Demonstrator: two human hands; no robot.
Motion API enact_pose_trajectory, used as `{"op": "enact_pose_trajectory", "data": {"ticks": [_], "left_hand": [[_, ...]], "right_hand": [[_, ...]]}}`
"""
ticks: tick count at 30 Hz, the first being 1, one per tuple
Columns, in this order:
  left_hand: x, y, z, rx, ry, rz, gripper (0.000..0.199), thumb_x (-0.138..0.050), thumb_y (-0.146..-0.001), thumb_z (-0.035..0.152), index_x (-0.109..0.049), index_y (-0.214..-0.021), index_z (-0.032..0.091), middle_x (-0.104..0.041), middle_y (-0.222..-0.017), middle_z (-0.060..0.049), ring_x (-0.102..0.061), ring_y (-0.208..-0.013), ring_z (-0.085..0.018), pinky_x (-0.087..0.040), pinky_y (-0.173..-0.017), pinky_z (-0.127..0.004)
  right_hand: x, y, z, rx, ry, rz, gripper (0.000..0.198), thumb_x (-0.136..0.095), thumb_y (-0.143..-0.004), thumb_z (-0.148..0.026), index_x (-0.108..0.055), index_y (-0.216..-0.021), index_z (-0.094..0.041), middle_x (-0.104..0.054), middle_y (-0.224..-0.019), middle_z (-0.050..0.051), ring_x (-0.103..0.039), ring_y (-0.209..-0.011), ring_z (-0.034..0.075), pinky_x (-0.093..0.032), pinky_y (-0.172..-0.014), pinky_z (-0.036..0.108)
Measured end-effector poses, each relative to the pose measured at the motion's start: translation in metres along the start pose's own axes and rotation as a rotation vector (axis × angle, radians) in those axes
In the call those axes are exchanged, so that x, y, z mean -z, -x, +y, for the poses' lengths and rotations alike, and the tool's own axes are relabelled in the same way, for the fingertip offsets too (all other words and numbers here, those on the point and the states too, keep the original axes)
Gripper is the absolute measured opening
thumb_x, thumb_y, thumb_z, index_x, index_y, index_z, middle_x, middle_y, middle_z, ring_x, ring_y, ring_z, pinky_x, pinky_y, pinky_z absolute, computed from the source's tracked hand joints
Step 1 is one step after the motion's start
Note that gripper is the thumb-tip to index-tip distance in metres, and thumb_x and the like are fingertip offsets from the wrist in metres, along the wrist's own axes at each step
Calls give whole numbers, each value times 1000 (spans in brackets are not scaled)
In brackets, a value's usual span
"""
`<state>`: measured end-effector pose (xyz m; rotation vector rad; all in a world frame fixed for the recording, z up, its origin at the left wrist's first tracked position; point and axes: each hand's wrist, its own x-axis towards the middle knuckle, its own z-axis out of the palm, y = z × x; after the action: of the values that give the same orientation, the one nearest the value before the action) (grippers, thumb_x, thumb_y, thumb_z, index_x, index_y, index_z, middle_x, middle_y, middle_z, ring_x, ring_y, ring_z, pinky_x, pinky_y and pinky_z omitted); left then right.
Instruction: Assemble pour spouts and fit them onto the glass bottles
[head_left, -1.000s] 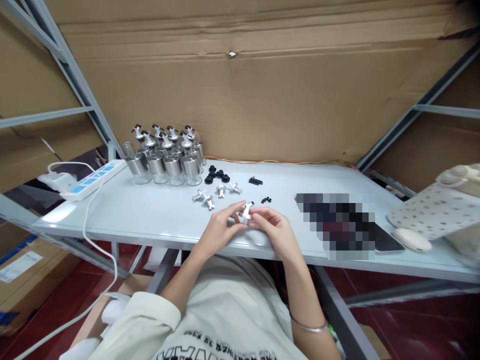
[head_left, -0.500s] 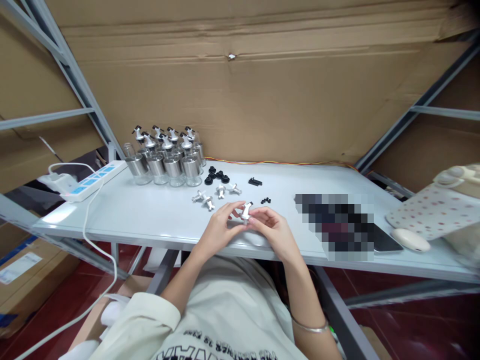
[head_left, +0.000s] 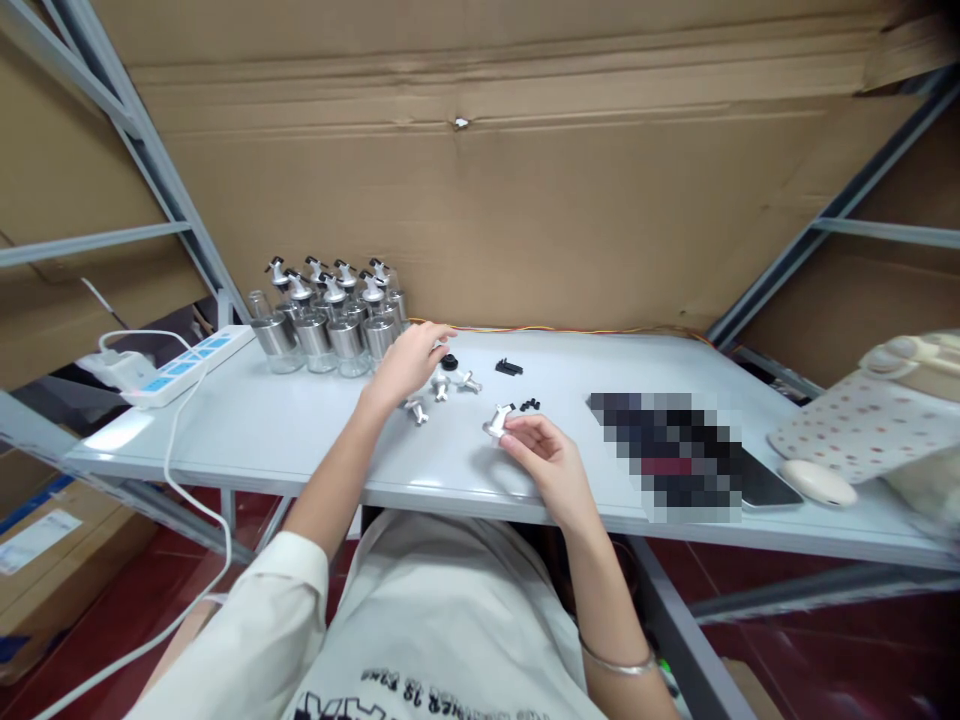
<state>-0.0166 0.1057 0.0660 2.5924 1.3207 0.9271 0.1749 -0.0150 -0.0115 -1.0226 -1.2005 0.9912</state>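
Observation:
My right hand [head_left: 551, 455] pinches a silver pourer spout [head_left: 496, 423] with a small black tip, raised a little above the front of the table. My left hand [head_left: 415, 362] reaches over the group of black ring-shaped stoppers, its fingers stretched out and the thumb apart. It hides most of that group; one black stopper [head_left: 449, 362] shows at its right side. Loose silver spouts lie below it, among them a spout [head_left: 469, 381] and another spout [head_left: 418, 411]. Small black pieces [head_left: 530, 405] lie just beyond my right hand, and slim black parts [head_left: 509, 367] farther back.
Several glass-and-steel bottles [head_left: 347, 345] with spouts on top stand at the back left. A white power strip [head_left: 196, 362] lies left of them. At right are a blurred-out dark flat item [head_left: 765, 478], a white oval object [head_left: 819, 482] and a dotted bag [head_left: 847, 425]. Cardboard [head_left: 525, 220] walls the back.
My left hand has let go of the spout and moved forward and left to the black stoppers. My right hand keeps the spout, nearly in the same place.

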Motion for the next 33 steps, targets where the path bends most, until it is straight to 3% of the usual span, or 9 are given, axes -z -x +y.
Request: {"op": "enact_pose_trajectory", "data": {"ticks": [4,7,13,18,21,23,25,29,33], "left_hand": [[-13,-41,-20,-69,-326,-233,29,-51,-85,11,-63,-110,19,-65,-114,-9,-57,-107,-23,-43,-89,-31],[-27,-53,-31,-87,-381,-311,28,-59,-79,10,-66,-106,18,-68,-108,-10,-59,-103,-22,-43,-86,-29],[-47,-52,-42,-132,-355,-352,20,-61,-77,12,-69,-95,18,-70,-99,-9,-62,-94,-21,-42,-81,-26],[-36,-50,-33,-145,-307,-292,15,-57,-82,12,-68,-91,15,-68,-99,-10,-61,-93,-21,-42,-81,-27],[-17,-31,-11,-147,-206,-173,18,-52,-88,20,-63,-101,15,-65,-103,-9,-59,-95,-18,-42,-83,-28],[-7,-6,9,-115,65,-32,16,-58,-86,25,-62,-97,15,-65,-93,-5,-59,-81,-15,-44,-77,-26],[-2,25,28,-97,283,26,14,-60,-84,27,-61,-93,16,-65,-86,-2,-57,-73,-13,-44,-71,-25],[-11,76,53,-26,575,48,15,-64,-81,29,-62,-90,17,-64,-82,-1,-56,-68,-11,-40,-61,-22],[-29,93,56,89,776,28,18,-66,-76,31,-59,-84,16,-63,-82,-2,-53,-64,-10,-39,-56,-22]], "right_hand": [[1,0,1,13,29,-6,37,-74,-66,-51,-59,-82,-22,-70,-91,6,-66,-91,22,-53,-85,36],[0,0,0,4,20,-7,37,-75,-65,-51,-59,-81,-22,-70,-91,6,-67,-91,22,-53,-84,36],[-1,2,-2,-6,-7,-2,34,-76,-65,-47,-59,-80,-22,-69,-90,5,-67,-90,21,-53,-85,36],[-1,2,-2,-15,-28,6,33,-76,-64,-46,-60,-80,-22,-69,-91,5,-66,-91,21,-52,-88,37],[-1,2,-1,-20,-44,19,32,-78,-64,-45,-61,-80,-22,-69,-91,5,-66,-90,21,-51,-88,36],[-1,2,-1,-21,-67,33,32,-79,-63,-43,-61,-80,-22,-69,-90,4,-66,-90,20,-51,-88,36],[-1,2,-1,-22,-94,44,32,-79,-63,-42,-62,-79,-21,-69,-90,4,-65,-91,20,-50,-88,35],[-1,3,-2,-14,-115,54,30,-80,-63,-40,-63,-78,-21,-69,-89,2,-65,-87,17,-50,-85,31],[0,3,-1,-6,-110,53,30,-80,-63,-41,-63,-78,-22,-68,-86,2,-64,-84,17,-50,-82,30]]}}
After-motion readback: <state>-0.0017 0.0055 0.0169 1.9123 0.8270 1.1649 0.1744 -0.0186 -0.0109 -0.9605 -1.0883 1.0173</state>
